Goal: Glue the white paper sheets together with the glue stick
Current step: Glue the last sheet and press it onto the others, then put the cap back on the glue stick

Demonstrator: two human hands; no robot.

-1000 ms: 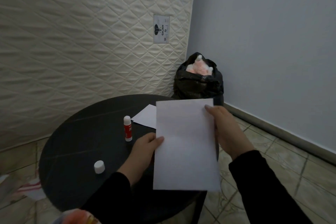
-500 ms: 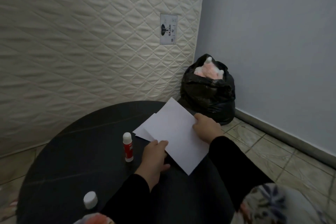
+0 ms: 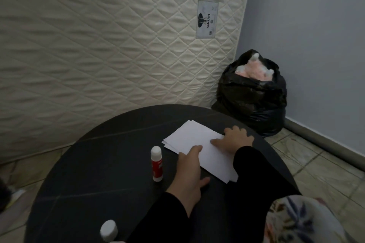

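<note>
The white paper sheets point(image 3: 195, 140) lie stacked, nearly aligned, on the round black table point(image 3: 102, 163). My right hand point(image 3: 235, 140) presses flat on the stack near its right edge, fingers spread. My left hand point(image 3: 189, 173) rests on the near left edge of the stack, thumb on the paper, fingers on the table. The red glue stick point(image 3: 157, 163) stands upright and uncapped just left of my left hand. Its white cap point(image 3: 108, 230) sits at the table's near edge.
A quilted cream mattress point(image 3: 98, 45) leans against the wall behind the table. A full black rubbish bag point(image 3: 252, 94) stands on the tiled floor in the corner, to the right beyond the table. Papers point(image 3: 15, 195) lie on the floor at far left.
The sheet that both hands held up has been laid down onto the other sheet on the table. Both hands now press on the stack.
</note>
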